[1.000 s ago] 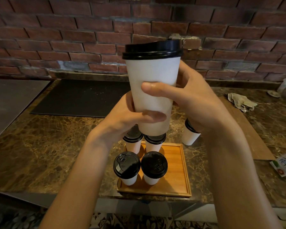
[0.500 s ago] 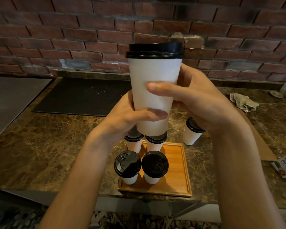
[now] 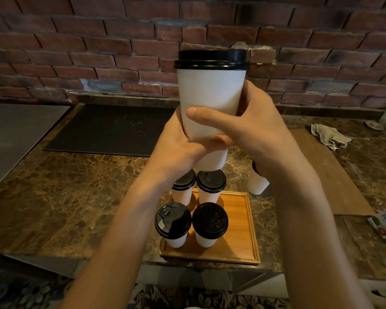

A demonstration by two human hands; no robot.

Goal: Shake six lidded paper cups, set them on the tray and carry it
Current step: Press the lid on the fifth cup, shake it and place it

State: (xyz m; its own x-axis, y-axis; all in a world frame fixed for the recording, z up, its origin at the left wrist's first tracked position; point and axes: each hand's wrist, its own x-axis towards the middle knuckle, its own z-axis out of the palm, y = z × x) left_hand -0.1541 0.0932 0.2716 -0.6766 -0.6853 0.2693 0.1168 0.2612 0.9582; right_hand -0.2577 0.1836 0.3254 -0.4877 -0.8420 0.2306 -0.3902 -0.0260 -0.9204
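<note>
Head view: the raised cup (image 3: 211,92) is still clasped by left hand (image 3: 178,146) and right hand (image 3: 256,126) (lid now levelled); four cups (image 3: 173,220) are set on the tray (image 3: 239,230), so shaking is judged unfinished.

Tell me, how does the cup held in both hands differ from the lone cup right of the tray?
The held cup is up in the air, gripped by the left hand and right hand; the lone cup stands on the marble counter beside the wooden tray. The held cup shows almost whole; the lone cup is half hidden behind the right forearm. Both are white paper cups with black lids.
</note>
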